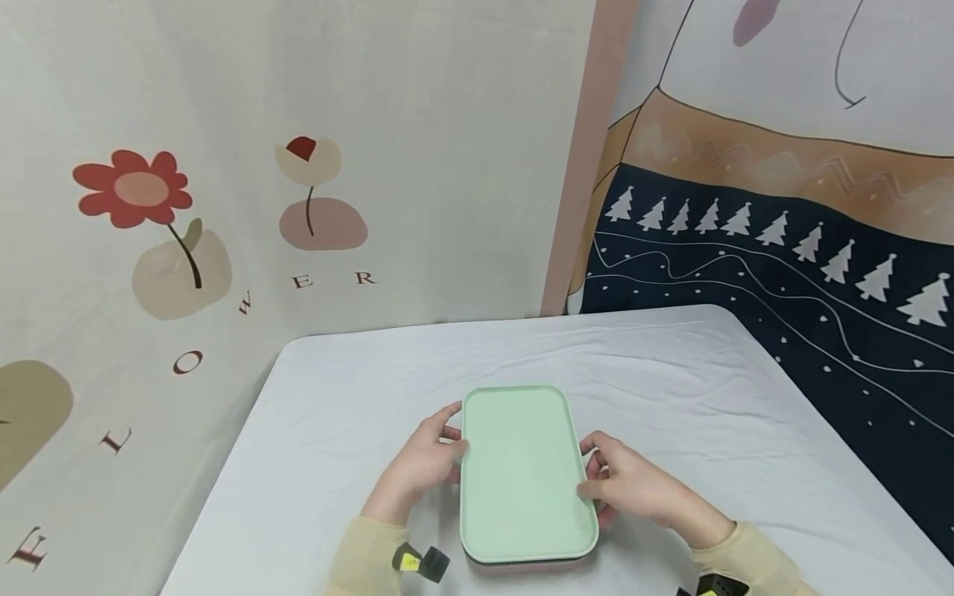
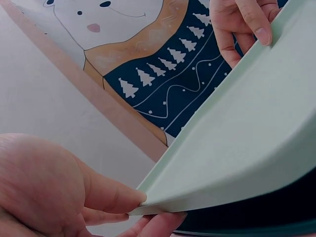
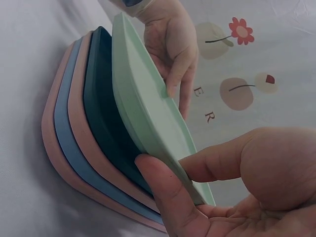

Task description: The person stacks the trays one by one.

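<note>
A light green rectangular tray [image 1: 525, 472] with rounded corners and a low rim is on top of a stack of similar trays. My left hand [image 1: 423, 457] pinches its left edge, thumb over the rim and fingers beneath. On the opposite long side, my right hand [image 1: 635, 484] grips the edge the same way. In the right wrist view, a gap shows between the green tray and a dark teal tray [image 3: 106, 113] under it. Below the teal one come a pink tray [image 3: 78, 116], a blue tray [image 3: 63, 129] and another pink tray [image 3: 49, 126].
The stack rests on a table [image 1: 358, 397] covered with a white cloth. Behind it hangs a pale curtain [image 1: 462, 165] printed with flowers and letters. To the right is a dark blue fabric [image 1: 745, 273] with white trees. Both sleeves carry wrist cameras.
</note>
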### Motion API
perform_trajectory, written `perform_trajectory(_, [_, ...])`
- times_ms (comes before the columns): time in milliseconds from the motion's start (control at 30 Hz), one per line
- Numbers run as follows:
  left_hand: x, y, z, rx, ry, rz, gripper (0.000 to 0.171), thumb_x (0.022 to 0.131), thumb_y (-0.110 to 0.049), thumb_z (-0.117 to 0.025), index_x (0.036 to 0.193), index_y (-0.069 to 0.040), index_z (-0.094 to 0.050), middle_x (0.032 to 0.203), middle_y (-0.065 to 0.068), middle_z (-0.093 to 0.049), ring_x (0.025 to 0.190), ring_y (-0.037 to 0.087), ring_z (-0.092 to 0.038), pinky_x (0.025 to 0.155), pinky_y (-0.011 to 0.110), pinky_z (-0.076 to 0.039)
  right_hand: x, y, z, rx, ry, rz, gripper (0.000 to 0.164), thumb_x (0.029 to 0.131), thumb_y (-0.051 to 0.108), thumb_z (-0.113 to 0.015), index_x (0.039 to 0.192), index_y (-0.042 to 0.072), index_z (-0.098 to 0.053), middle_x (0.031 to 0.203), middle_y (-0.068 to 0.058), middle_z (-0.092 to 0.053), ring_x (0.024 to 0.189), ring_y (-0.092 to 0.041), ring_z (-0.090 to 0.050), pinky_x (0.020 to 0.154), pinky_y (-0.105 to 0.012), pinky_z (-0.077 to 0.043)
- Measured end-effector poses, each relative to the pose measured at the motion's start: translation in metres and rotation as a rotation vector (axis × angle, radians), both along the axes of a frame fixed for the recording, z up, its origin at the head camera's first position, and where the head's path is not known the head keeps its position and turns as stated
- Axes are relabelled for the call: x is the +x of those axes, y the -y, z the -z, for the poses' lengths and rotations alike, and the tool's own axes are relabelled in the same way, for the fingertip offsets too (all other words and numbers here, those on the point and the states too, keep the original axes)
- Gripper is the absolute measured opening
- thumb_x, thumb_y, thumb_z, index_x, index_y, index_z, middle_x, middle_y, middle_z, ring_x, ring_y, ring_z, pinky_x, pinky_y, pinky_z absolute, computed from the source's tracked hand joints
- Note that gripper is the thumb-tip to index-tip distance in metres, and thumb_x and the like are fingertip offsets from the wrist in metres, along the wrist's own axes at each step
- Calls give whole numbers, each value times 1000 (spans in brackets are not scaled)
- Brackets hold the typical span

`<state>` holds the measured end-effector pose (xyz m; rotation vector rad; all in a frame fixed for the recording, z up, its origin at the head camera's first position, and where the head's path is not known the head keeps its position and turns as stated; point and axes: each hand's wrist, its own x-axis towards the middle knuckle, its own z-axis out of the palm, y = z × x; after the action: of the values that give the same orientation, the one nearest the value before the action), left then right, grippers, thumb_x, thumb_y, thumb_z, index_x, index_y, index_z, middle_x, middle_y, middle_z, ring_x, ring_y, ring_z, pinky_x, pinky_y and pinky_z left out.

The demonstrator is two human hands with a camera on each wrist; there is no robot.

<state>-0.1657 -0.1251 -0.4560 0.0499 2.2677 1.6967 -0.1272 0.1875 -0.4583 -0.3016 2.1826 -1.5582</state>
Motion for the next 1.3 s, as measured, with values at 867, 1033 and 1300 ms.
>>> perform_trajectory(867, [2,-6,8,-142,-90,-11,60,101,3,-56,159,5,-40,113,18,-58,92,25,-67,64,35,-63,1,2,-4,61,-21,-29,63,88,-4,-78,134,-15,-37,87,-16,-54,63,-29,-67,55,-43,-63])
perform_trajectory(1033, [2,-7,8,-162,-103,-11,59,101,3,-57,158,5,-40,114,17,-59,92,25,-67,64,33,-63,0,1,-3,68,-34,-22,60,89,-5,-78,133,-15,-38,87,-16,-54,62,-28,-67,54,-43,-62])
perform_trajectory(1300, [3,-6,12,-220,-121,-6,59,100,3,-60,156,7,-43,109,15,-60,86,22,-67,62,32,-62,0,1,-1,66,-42,-40,60,89,-6,-77,134,-15,-38,87,-16,-54,61,-28,-67,55,-45,-62])
